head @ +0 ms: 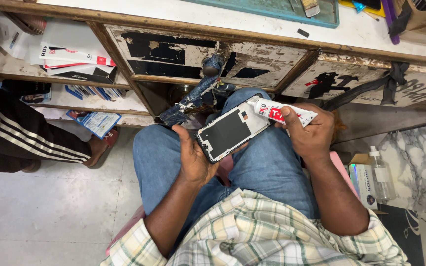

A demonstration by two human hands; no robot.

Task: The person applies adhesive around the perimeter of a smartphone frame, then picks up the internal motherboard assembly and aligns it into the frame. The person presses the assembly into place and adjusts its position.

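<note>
Left hand [193, 155] closed around an opened phone frame [231, 130], tilted face-up over the lap below the bench's front edge [183, 25]. Right hand [309, 133] gripping a white glue tube [282, 112], nozzle touching the frame's upper corner, likely for steadiness.

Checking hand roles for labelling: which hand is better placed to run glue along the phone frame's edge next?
Right, probably. The right hand already grips the glue tube, its nozzle at the upper corner of the phone frame. The left hand is occupied holding that frame from below over the lap.
</note>
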